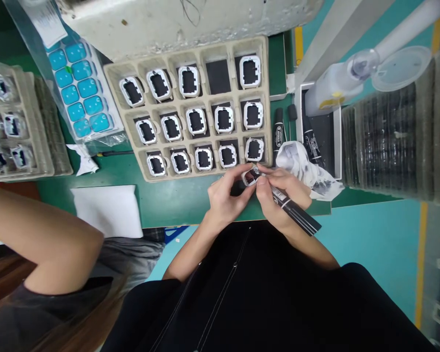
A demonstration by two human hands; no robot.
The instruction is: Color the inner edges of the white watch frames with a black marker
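Note:
Between the fingertips of my left hand (227, 193) is a small white watch-case frame (248, 177), held close above the bench's front edge. A black marker (295, 210) rests in the closed fingers of my right hand (284, 195); its tip end is at the frame and its rear end points down to the right. Just beyond my hands lies a beige compartment tray (183, 141) with several similar frames, each over a dark pad. One compartment in its back row shows only the dark pad (217, 77).
Right of the tray are another marker (278, 129), a crumpled stained cloth (304, 168), a white-edged box (337, 142) and a bottle (330, 90). Stacked clear trays (385, 146) stand farther right. At left are blue parts (82, 88), a white sheet (108, 210) and another person's arm (47, 239).

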